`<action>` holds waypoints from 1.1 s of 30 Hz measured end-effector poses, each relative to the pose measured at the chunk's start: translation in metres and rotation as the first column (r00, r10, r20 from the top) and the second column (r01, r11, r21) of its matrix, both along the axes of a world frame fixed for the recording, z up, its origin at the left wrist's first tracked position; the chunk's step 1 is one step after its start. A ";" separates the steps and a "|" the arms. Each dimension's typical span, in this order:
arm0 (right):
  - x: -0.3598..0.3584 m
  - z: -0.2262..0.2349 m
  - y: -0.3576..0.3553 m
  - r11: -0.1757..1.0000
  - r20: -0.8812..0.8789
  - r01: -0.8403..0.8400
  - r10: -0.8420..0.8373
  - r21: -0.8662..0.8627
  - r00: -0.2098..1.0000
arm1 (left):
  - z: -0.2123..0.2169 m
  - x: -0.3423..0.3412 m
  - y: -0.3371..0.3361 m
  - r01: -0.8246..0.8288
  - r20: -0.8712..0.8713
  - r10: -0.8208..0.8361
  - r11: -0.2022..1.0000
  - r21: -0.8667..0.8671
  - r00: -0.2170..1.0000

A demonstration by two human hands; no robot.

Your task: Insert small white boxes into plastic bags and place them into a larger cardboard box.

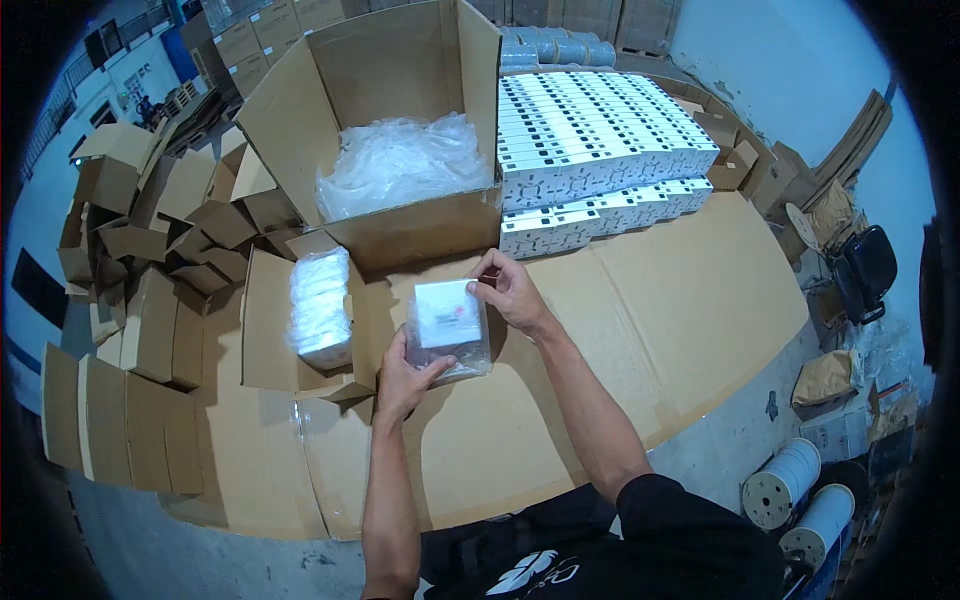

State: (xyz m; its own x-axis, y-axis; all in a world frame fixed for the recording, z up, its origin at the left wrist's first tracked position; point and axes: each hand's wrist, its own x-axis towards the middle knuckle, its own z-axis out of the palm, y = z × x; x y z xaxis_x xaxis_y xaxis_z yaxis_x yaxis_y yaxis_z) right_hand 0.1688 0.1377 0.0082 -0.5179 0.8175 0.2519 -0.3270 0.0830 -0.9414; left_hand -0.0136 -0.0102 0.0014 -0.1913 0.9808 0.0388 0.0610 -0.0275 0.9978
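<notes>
A flat white square piece (446,322) with a small red mark sits partly inside a clear plastic bag (468,360). My left hand (403,378) is closed on the bag's lower left side, with the thumb across its front. At the upper right corner, my right hand (512,295) pinches the white piece or the bag's edge there; the fingertips partly hide which. Just left of my left hand stands an open small carton (272,335). Several white pieces wrapped in clear plastic (321,305) are stacked inside it.
Behind my hands a large open carton (420,232) holds loose clear plastic bags (405,165). Rows of white boxes (600,135) stand at the back right of the cardboard-covered table (690,300). Open empty cartons (150,325) crowd the left; cable spools (782,483) lie at the lower right.
</notes>
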 end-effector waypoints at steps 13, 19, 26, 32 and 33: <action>-0.009 -0.002 -0.016 0.986 0.156 0.065 -0.042 -0.151 0.987 | -0.028 -0.001 0.034 -0.286 0.135 0.284 0.958 -0.001 0.949; -0.021 -0.015 -0.023 0.984 0.256 0.097 -0.057 -0.150 0.965 | -0.023 0.001 0.039 -0.250 0.166 0.244 0.968 0.014 0.955; -0.027 -0.016 -0.025 0.974 0.149 0.125 -0.097 -0.190 0.984 | -0.015 0.001 0.039 -0.283 0.205 0.268 0.958 0.047 0.941; -0.028 -0.010 -0.029 0.969 0.076 0.160 -0.148 -0.190 0.986 | -0.015 -0.004 0.039 -0.357 0.273 0.307 0.921 0.157 0.912; -0.027 -0.008 -0.030 0.966 0.058 0.163 -0.155 -0.200 0.986 | -0.012 -0.005 0.038 -0.359 0.274 0.308 0.920 0.158 0.911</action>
State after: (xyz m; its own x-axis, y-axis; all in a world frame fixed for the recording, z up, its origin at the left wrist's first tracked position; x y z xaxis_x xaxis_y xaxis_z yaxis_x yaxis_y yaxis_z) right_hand 0.1418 0.1081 -0.0002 -0.3837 0.9219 0.0529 -0.2849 -0.0637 -0.9564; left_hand -0.0186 0.0280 -0.0110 -0.5342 0.8337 0.1396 -0.1374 -0.2486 0.9588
